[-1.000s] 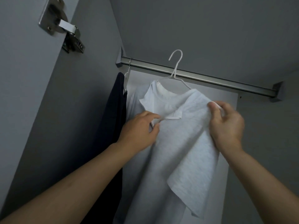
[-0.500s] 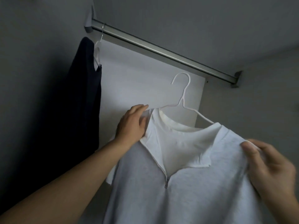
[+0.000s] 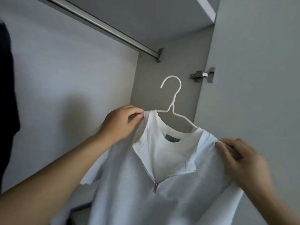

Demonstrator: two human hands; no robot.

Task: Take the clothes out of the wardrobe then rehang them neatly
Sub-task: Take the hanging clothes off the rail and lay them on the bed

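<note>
The wardrobe (image 3: 68, 75) fills the view, its pale back wall on the left and a grey side wall on the right; compared with half a second ago the view has swung right, so the rail (image 3: 103, 25) now runs from the top left corner down to its bracket near the middle, and a door (image 3: 259, 78) with a metal hinge (image 3: 203, 76) has come into sight on the right. The dark garment (image 3: 7, 82), which hung plainly on the rail before, is now only a strip at the left edge.

The shirt (image 3: 146, 192), light grey with a short zip at the neck and a white layer inside the collar, is off the rail and held in the air in front of the wardrobe, well below the rail. It hangs on a white hanger (image 3: 174, 101), whose hook points up and touches nothing. The shirt sits a little lower and more to the right in the view than before, and a dark label now shows inside the collar.

The left hand (image 3: 120, 124) pinches the shirt's left shoulder by the collar, fingers curled over the cloth, much as it did earlier. The right hand (image 3: 243, 163), blurred, grips the right shoulder with the thumb on top of the fabric.
</note>
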